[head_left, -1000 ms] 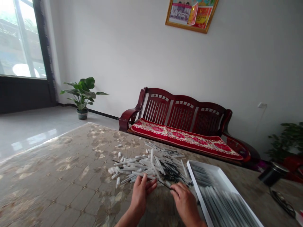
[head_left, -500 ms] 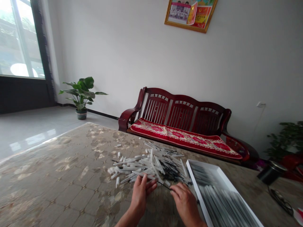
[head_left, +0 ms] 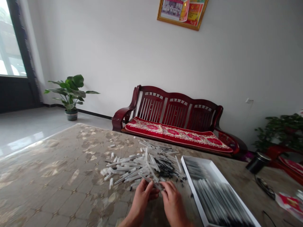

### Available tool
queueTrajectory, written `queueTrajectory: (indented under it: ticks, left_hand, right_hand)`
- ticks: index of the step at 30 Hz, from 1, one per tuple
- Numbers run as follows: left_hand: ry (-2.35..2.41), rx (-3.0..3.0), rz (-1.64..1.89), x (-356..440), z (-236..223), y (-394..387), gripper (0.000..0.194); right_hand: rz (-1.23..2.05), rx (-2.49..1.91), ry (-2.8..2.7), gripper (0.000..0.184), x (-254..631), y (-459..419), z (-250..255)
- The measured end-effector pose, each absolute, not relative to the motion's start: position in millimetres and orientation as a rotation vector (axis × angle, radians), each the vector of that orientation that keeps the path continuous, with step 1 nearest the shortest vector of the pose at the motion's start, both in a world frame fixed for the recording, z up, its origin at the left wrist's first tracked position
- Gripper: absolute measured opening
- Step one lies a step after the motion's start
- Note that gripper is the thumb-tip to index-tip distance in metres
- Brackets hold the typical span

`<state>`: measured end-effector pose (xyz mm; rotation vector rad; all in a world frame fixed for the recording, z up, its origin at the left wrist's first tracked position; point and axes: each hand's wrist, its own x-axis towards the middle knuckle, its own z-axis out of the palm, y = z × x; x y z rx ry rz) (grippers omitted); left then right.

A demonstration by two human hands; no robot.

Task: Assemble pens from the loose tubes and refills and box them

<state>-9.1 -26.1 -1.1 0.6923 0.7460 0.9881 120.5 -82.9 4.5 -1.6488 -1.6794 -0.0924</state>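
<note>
My left hand (head_left: 143, 196) and my right hand (head_left: 172, 199) are close together at the near edge of a loose pile of pen parts (head_left: 139, 165). Between thumb and fingers, my left hand pinches a slim, pale pen barrel (head_left: 148, 180). The closed fingertips of my right hand meet it at its right end; fingers and blur hide whether a dark refill is there too. The pile mixes translucent white barrels, short white caps and dark thin pieces. To the right of my hands, a white open box (head_left: 197, 200) holds rows of pens (head_left: 217, 198).
A patterned cloth (head_left: 61, 176) covers the table. On the right are a black cup (head_left: 258, 163), a dark looped object (head_left: 266, 189) and a red-and-white packet (head_left: 290, 203). Beyond stand a red wooden bench (head_left: 177, 108) and a potted plant (head_left: 71, 94).
My right hand has moved left, up to my left hand. The thin dark stick between them no longer shows; a pale barrel does. The whole view has shifted slightly.
</note>
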Motion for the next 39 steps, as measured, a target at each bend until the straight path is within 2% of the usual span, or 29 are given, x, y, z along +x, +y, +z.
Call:
queueTrajectory:
  ticks: [4,8,13,20,28,39]
  left_hand:
    - [0.754,0.685,0.997,-14,5,-23,0.050]
    - [0.770,0.624,1.031,-20,9,-17,0.044]
    - [0.773,0.424,1.092,-23,8,-10,0.031]
    - [0.735,0.379,1.072,-19,7,-10,0.016]
    - [0.727,0.364,1.056,-17,6,-11,0.018]
    - [0.693,0.395,1.068,-17,7,-14,0.035]
  right_hand:
    - [-0.071,-1.535,-1.657,0.047,106,-80,6]
    - [0.003,-1.510,-1.718,0.044,119,-75,12]
    - [-0.099,-1.882,-1.457,0.029,178,-66,10]
    - [-0.076,-2.202,-1.639,0.024,220,-60,2]
    - [-0.178,-2.180,-1.731,0.014,204,-62,7]
    - [-0.247,-1.888,-1.816,0.011,128,-64,27]
